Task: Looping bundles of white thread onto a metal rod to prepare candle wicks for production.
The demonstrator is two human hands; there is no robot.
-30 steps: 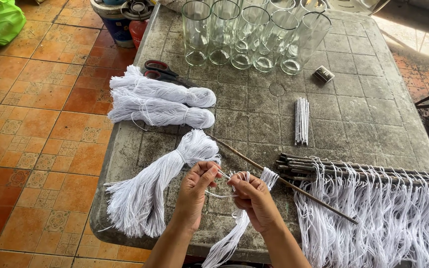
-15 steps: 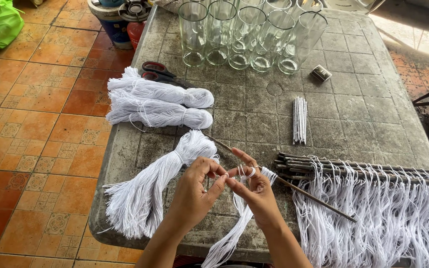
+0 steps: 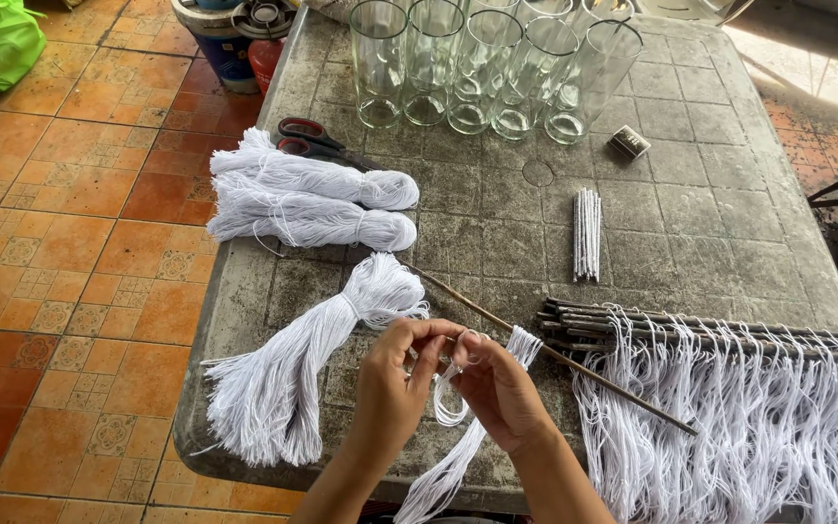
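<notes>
My left hand (image 3: 392, 388) and my right hand (image 3: 499, 386) meet over a thin brown stick (image 3: 589, 375) that lies slantwise on the grey table (image 3: 691, 213). Both pinch a loop of white string (image 3: 450, 408) at the stick. A small bunch of white strings (image 3: 458, 456) hangs from the stick between my hands and trails off the table's front edge. A loose hank of white string (image 3: 293, 364) lies just left of my left hand.
Two tied white hanks (image 3: 312, 199) and red-handled scissors (image 3: 317, 141) lie at the left. Several tall clear glasses (image 3: 482, 68) stand at the back. A bundle of short white sticks (image 3: 587, 233), a small box (image 3: 629, 143), and string-hung sticks (image 3: 729, 335) lie right.
My hands have dropped slightly and drawn together at the stick. The right fingers, spread half a second ago, have closed, and a string loop hangs below them.
</notes>
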